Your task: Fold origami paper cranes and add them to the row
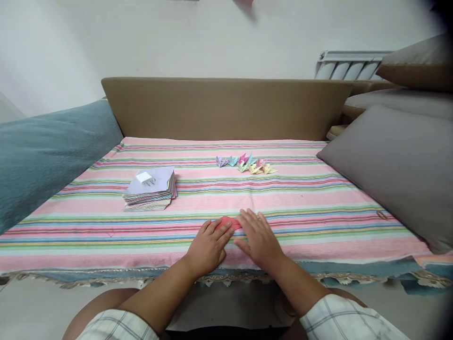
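A small piece of folded red paper (pixel 228 221) lies on the striped cloth in front of me, partly covered by my fingers. My left hand (pixel 211 243) rests on its left side, fingers stretched out over the paper and pressing it to the cloth. My right hand (pixel 260 238) lies flat at its right end, fingers extended and a little apart. Farther back sits a cluster of several folded paper cranes (pixel 244 163) in purple, blue, pink, green and yellow. On the left stands a thick stack of paper sheets (pixel 150 189), a small white block (pixel 145 178) on top.
The striped cloth (pixel 212 189) covers the seat. A brown backrest (pixel 226 108) closes off the back. A blue-covered armrest (pixel 53 156) slopes at the left, and grey cushions (pixel 392 160) pile up on the right. Near them lies a small brown loop (pixel 381 215).
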The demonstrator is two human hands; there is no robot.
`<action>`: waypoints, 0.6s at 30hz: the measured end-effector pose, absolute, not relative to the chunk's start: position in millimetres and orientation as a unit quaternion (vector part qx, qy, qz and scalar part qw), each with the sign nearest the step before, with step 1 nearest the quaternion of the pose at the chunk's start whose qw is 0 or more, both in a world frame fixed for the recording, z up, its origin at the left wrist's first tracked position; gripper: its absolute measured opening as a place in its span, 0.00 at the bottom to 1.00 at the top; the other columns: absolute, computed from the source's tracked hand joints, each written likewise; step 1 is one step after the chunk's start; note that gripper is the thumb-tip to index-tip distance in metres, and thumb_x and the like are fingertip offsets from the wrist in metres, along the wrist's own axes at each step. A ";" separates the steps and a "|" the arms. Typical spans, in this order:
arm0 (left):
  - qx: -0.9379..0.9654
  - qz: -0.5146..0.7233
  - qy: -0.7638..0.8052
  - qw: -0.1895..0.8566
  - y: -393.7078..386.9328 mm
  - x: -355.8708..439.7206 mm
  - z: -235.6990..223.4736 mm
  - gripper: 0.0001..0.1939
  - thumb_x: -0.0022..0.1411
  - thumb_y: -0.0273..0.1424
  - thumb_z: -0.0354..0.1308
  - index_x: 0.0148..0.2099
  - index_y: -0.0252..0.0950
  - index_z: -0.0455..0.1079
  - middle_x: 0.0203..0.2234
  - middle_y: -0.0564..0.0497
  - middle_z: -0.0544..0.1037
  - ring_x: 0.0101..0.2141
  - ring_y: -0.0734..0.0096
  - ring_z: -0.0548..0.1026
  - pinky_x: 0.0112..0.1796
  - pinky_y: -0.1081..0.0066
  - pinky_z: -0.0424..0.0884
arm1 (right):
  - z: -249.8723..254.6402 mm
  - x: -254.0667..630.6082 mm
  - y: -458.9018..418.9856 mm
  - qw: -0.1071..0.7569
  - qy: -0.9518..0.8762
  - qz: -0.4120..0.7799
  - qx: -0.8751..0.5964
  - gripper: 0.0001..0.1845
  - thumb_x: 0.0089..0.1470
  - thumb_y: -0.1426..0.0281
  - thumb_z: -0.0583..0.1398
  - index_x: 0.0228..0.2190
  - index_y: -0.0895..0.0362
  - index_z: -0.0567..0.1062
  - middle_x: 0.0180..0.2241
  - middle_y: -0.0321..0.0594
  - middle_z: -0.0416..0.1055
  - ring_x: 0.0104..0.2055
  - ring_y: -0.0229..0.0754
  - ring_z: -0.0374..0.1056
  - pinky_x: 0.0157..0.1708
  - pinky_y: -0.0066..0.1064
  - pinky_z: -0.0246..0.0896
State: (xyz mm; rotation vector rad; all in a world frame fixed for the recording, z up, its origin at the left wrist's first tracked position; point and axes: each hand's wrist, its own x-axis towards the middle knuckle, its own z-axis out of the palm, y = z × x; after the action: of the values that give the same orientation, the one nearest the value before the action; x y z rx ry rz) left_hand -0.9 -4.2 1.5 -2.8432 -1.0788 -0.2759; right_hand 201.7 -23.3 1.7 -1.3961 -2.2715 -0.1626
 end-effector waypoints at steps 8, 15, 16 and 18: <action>-0.932 -0.084 -0.351 0.022 -2.7 -1.8 1.4 0.29 0.59 0.36 0.53 0.62 0.40 0.55 0.58 0.49 0.63 0.58 0.54 0.56 0.57 0.54 0.48 | -26.1 175.9 -19.6 0.201 -0.870 -0.004 -0.451 0.43 0.55 0.48 0.49 0.61 0.64 0.48 0.63 0.53 0.45 0.65 0.51 0.40 0.61 0.49 0.39; -0.929 -0.097 -0.358 0.002 -1.3 -6.8 2.3 0.28 0.60 0.30 0.49 0.63 0.44 0.54 0.60 0.53 0.60 0.59 0.57 0.56 0.57 0.54 0.51 | -33.2 181.8 -18.2 0.181 -0.861 -0.002 -0.475 0.45 0.55 0.46 0.47 0.61 0.66 0.49 0.63 0.54 0.46 0.65 0.51 0.40 0.61 0.48 0.39; -0.928 -0.099 -0.360 0.000 -1.2 -8.3 2.7 0.27 0.61 0.30 0.48 0.62 0.45 0.54 0.60 0.54 0.60 0.59 0.57 0.56 0.56 0.53 0.52 | -33.4 181.9 -18.0 0.177 -0.862 -0.003 -0.475 0.45 0.55 0.46 0.46 0.61 0.66 0.49 0.63 0.53 0.46 0.65 0.51 0.40 0.61 0.48 0.38; -0.925 -0.103 -0.365 -0.002 -1.1 -11.2 3.2 0.26 0.61 0.30 0.48 0.62 0.46 0.55 0.60 0.54 0.60 0.59 0.56 0.56 0.56 0.52 0.53 | -34.0 181.9 -17.5 0.169 -0.864 -0.006 -0.475 0.44 0.55 0.46 0.45 0.61 0.66 0.49 0.63 0.53 0.46 0.65 0.51 0.39 0.61 0.48 0.38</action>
State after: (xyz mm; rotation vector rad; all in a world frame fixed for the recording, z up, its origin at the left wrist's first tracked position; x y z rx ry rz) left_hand -11.2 -1.1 3.2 -2.9109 -1.1477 -0.3239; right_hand 181.9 -17.5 -34.0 -1.3495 -2.4564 -0.0179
